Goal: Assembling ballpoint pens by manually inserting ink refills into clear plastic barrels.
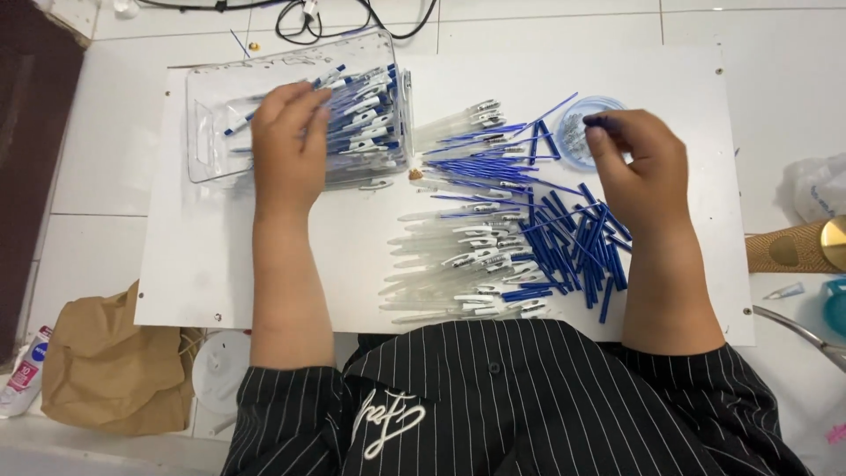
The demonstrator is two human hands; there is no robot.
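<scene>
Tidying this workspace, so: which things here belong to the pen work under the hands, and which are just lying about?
In use: clear tray of pens, left hand, right hand, small dish, clear barrels, blue refills.
Lying about: paper bag, tube, cables.

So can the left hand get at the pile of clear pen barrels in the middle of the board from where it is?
Probably yes. The left hand rests on the clear tray of assembled pens, and the clear pen barrels lie just beside it on the white board, with nothing between.

Clear plastic box [211, 132] of assembled blue pens [366, 106] (lying flat); small blue dish [573, 132] upright, far right.
</scene>
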